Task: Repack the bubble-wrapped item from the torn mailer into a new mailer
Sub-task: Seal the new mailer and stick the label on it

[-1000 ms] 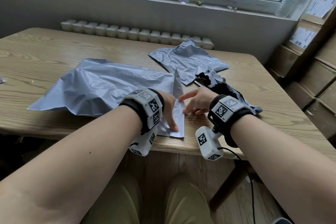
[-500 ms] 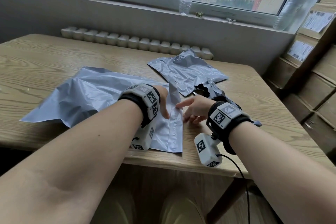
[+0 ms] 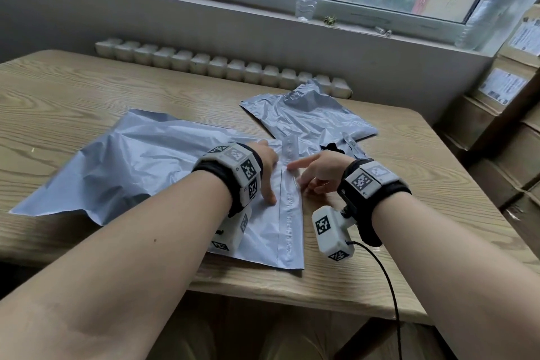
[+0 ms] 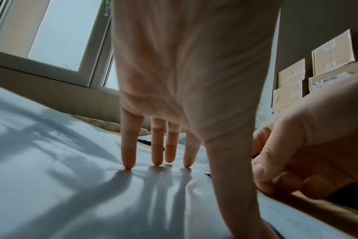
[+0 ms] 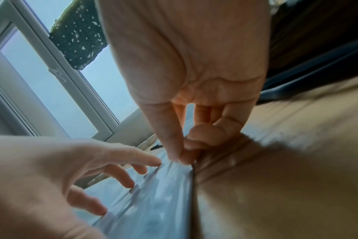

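- Wooden table [image 3: 87, 90] by the window, cardboard boxes [image 3: 508, 114] stacked on the right
- big grey new mailer [image 3: 140, 161] lies flat in front, its flap [image 3: 289, 207] now folded over along the right edge; a second ago the release strip was only part-way off
- torn mailer [image 3: 309, 117] sits further back, dark inside showing at the rip, looks emptied
- bubble-wrapped item isn't visible anywhere, I'd guess it's inside the new one, can't confirm
- left hand [image 3: 267, 166] spread out, straight fingertips [image 4: 128, 167] pressing the plastic down
- right hand [image 3: 321, 171] pinches the clear release strip [image 3: 290, 147] between thumb and forefinger, pulling it up and away
- so sealing is basically underway, just press the flap shut after
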